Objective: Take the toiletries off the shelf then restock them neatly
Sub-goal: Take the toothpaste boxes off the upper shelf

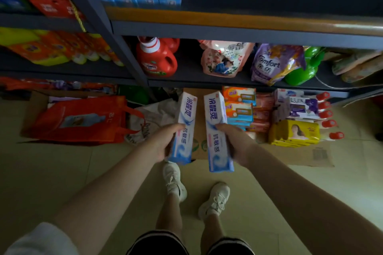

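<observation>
Each hand, left hand (160, 145) and right hand (238, 144), grips one toothpaste box (184, 128) (217, 132) with closed fingers. The holds seem low, so a box could tip onto the floor (62, 172).

Readable at one o'clock on the middle shelf: "Comfort" with 金纺 beneath it, on the purple pouch (273, 64). At centre, 冷酸灵 and 抗敏感 printed lengthwise on both toothpaste boxes, the left box (183, 128) and the right box (216, 130). At three o'clock, "LUX" faintly legible on the purple-and-white carton (300, 107); other labels too blurred to make out.
</observation>
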